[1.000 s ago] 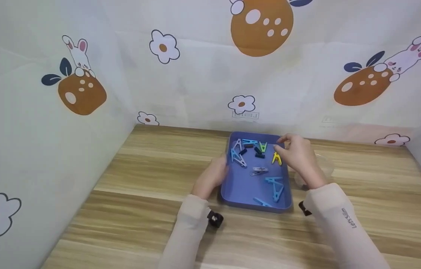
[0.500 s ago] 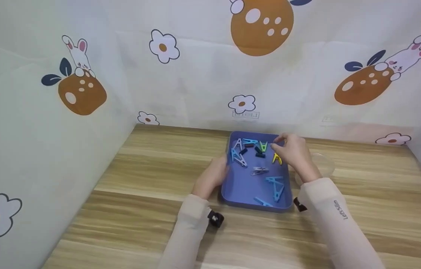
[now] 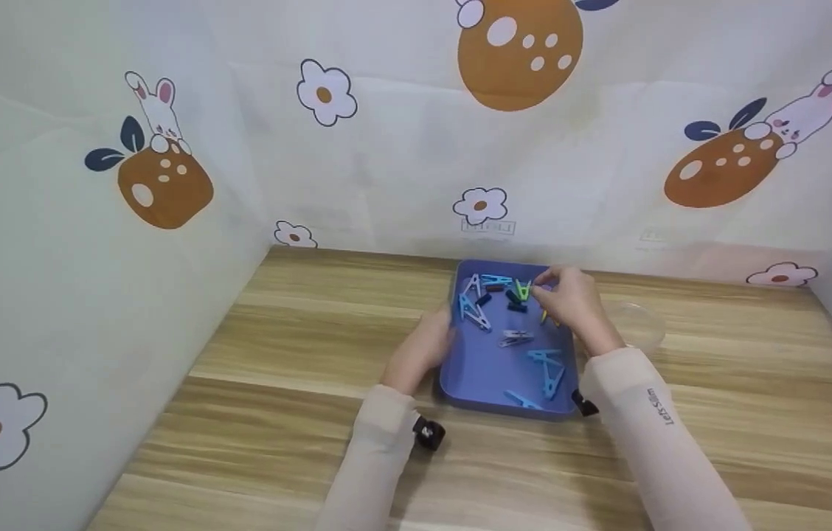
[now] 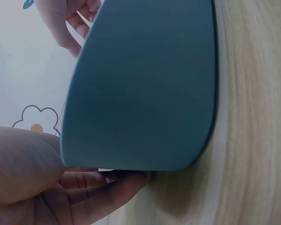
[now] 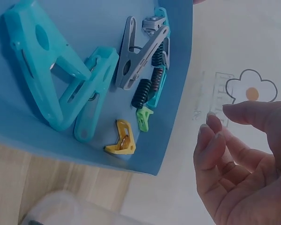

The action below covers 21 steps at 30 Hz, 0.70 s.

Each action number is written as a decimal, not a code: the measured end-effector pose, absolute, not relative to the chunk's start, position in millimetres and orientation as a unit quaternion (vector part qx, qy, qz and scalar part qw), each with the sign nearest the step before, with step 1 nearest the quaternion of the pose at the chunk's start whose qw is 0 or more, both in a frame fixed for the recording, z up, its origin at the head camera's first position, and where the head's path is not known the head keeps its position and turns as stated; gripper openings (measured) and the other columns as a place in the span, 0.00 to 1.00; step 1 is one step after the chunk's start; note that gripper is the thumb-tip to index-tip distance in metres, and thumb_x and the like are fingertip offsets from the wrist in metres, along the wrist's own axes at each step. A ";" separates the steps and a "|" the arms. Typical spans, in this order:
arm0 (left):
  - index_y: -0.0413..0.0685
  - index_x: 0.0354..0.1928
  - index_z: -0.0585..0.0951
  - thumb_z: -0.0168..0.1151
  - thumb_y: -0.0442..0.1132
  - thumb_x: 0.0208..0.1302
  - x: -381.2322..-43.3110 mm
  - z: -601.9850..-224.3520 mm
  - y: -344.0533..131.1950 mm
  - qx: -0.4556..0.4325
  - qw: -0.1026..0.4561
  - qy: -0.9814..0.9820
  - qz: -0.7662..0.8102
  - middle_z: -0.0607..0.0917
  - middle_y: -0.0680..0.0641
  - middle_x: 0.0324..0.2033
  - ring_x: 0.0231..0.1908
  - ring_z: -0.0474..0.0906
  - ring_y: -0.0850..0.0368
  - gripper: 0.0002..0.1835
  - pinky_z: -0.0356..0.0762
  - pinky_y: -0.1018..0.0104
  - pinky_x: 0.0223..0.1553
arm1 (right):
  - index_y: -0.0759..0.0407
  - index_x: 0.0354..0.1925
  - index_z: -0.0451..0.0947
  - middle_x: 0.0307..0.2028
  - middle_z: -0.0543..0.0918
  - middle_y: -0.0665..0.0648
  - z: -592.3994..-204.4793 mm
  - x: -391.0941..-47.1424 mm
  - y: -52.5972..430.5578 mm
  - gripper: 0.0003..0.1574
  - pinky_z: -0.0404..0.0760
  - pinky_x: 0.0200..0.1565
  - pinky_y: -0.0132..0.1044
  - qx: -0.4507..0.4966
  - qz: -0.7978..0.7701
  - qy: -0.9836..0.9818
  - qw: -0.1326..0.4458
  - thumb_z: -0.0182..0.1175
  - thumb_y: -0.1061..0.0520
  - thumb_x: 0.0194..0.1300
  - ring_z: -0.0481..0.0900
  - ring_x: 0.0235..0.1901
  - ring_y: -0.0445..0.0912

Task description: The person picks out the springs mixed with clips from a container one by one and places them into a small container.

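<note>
A blue tray [image 3: 482, 376] on the table carries clothespins and small dark coils. My left hand [image 3: 422, 346] grips its left side; the left wrist view shows fingers [image 4: 107, 199] along the outer wall, with the thumb's tip hidden. Over the far right corner hovers my right hand [image 3: 571, 299], thumb and bent fingers apart, nothing between them in the right wrist view. Nearest to it are a green clothespin [image 3: 523, 290] and a yellow clothespin [image 5: 123, 140], partly covered by the hand in the head view. Light blue clothespins [image 5: 42, 61] and a grey clothespin [image 5: 138, 56] lie nearby.
A clear round plastic container [image 3: 641, 327] stands on the wooden table [image 3: 298, 346], right of the tray. Several dark coils [image 5: 142, 93] sit among the clothespins at the far end. A patterned cloth wall [image 3: 386, 162] rises close behind the tray.
My right hand has moved left over the tray, towards the green clothespin, and now partly covers the yellow one. The left hand and tray have stayed in place.
</note>
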<state>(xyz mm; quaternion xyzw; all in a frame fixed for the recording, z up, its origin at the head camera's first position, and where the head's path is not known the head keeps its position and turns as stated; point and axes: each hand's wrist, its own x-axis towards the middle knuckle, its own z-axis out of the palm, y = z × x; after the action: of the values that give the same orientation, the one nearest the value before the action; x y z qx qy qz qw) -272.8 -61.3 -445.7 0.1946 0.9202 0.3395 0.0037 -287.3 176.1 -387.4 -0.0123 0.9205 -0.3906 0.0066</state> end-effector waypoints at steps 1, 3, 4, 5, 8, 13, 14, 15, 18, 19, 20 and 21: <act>0.24 0.69 0.70 0.49 0.24 0.75 -272.5 -445.6 -61.2 0.194 0.005 0.919 0.343 0.81 0.24 0.60 0.61 0.79 0.31 0.23 0.78 0.40 0.66 | 0.72 0.56 0.80 0.18 0.74 0.49 -388.0 -288.1 175.7 0.19 0.70 0.20 0.29 -0.011 -0.390 0.921 0.007 0.58 0.58 0.75 0.71 0.15 0.39; 0.24 0.68 0.70 0.49 0.24 0.75 -272.2 -445.4 -61.5 0.194 0.007 0.919 0.344 0.81 0.24 0.59 0.61 0.80 0.31 0.22 0.78 0.40 0.65 | 0.72 0.55 0.80 0.20 0.76 0.52 -389.4 -289.4 175.1 0.19 0.70 0.19 0.29 -0.009 -0.393 0.919 0.007 0.59 0.59 0.75 0.71 0.15 0.39; 0.23 0.68 0.70 0.49 0.24 0.75 -272.2 -445.2 -61.8 0.194 0.009 0.918 0.344 0.81 0.24 0.59 0.61 0.80 0.31 0.22 0.79 0.40 0.65 | 0.73 0.55 0.80 0.21 0.77 0.53 -390.3 -290.3 175.1 0.18 0.70 0.19 0.29 -0.009 -0.395 0.918 0.007 0.59 0.59 0.75 0.71 0.15 0.38; 0.23 0.68 0.70 0.49 0.24 0.74 -272.3 -445.1 -62.0 0.195 0.010 0.918 0.345 0.81 0.24 0.58 0.60 0.80 0.31 0.22 0.79 0.40 0.64 | 0.73 0.54 0.80 0.22 0.79 0.53 -391.3 -290.9 174.9 0.18 0.70 0.19 0.29 -0.008 -0.398 0.917 0.006 0.59 0.60 0.74 0.71 0.15 0.38; 0.25 0.69 0.69 0.49 0.24 0.75 -272.1 -444.8 -63.0 0.194 0.014 0.918 0.346 0.82 0.25 0.58 0.60 0.81 0.32 0.23 0.79 0.40 0.64 | 0.74 0.53 0.80 0.23 0.80 0.54 -395.2 -293.7 175.0 0.18 0.71 0.19 0.29 -0.006 -0.407 0.913 0.010 0.60 0.61 0.74 0.72 0.15 0.38; 0.26 0.70 0.69 0.49 0.25 0.75 -272.1 -444.7 -62.0 0.200 0.013 0.916 0.346 0.81 0.25 0.59 0.60 0.80 0.32 0.23 0.79 0.40 0.64 | 0.76 0.55 0.80 0.24 0.78 0.53 -401.1 -297.5 177.8 0.19 0.73 0.21 0.29 0.010 -0.421 0.907 0.028 0.60 0.62 0.73 0.73 0.17 0.38; 0.25 0.69 0.69 0.49 0.25 0.75 -272.0 -444.4 -61.8 0.203 0.011 0.917 0.344 0.82 0.25 0.59 0.60 0.81 0.32 0.23 0.79 0.40 0.64 | 0.76 0.55 0.80 0.25 0.79 0.55 -401.8 -298.3 178.3 0.19 0.73 0.21 0.29 0.014 -0.423 0.906 0.030 0.61 0.63 0.73 0.73 0.18 0.38; 0.25 0.69 0.70 0.49 0.25 0.75 -272.1 -444.1 -61.5 0.203 0.011 0.916 0.345 0.82 0.25 0.59 0.60 0.81 0.32 0.23 0.79 0.40 0.64 | 0.76 0.55 0.80 0.27 0.80 0.56 -402.5 -299.2 178.6 0.19 0.73 0.21 0.29 0.016 -0.425 0.905 0.032 0.61 0.63 0.73 0.73 0.18 0.38; 0.25 0.68 0.71 0.49 0.25 0.75 -272.2 -442.4 -61.9 0.199 0.011 0.918 0.344 0.82 0.25 0.58 0.60 0.81 0.31 0.22 0.80 0.40 0.63 | 0.77 0.55 0.80 0.35 0.84 0.63 -404.7 -302.8 177.7 0.19 0.74 0.21 0.28 0.015 -0.425 0.904 0.032 0.62 0.63 0.72 0.74 0.18 0.38; 0.26 0.68 0.71 0.49 0.25 0.75 -272.4 -442.4 -61.5 0.197 0.013 0.917 0.346 0.82 0.25 0.58 0.60 0.81 0.32 0.22 0.80 0.40 0.64 | 0.77 0.54 0.80 0.37 0.85 0.65 -405.2 -304.1 177.7 0.19 0.74 0.21 0.28 0.014 -0.425 0.905 0.031 0.62 0.63 0.72 0.75 0.18 0.38; 0.25 0.68 0.70 0.49 0.25 0.75 -272.9 -442.5 -61.0 0.195 0.015 0.918 0.346 0.82 0.25 0.58 0.60 0.81 0.32 0.22 0.79 0.40 0.64 | 0.77 0.54 0.81 0.38 0.85 0.67 -405.6 -305.2 177.6 0.19 0.75 0.21 0.28 0.013 -0.421 0.907 0.031 0.62 0.63 0.72 0.75 0.18 0.38; 0.25 0.68 0.70 0.49 0.25 0.75 -273.3 -442.6 -60.3 0.194 0.017 0.918 0.345 0.82 0.25 0.59 0.61 0.80 0.32 0.22 0.79 0.41 0.64 | 0.77 0.53 0.81 0.39 0.86 0.68 -406.1 -306.2 177.7 0.19 0.75 0.21 0.28 0.013 -0.417 0.908 0.031 0.63 0.62 0.72 0.76 0.18 0.39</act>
<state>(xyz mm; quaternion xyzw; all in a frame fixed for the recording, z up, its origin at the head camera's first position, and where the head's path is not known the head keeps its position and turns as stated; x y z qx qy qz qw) -273.3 -60.3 -442.6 0.1936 0.9181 0.3454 0.0170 -306.2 177.7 -406.1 0.0128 0.9083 -0.4169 0.0308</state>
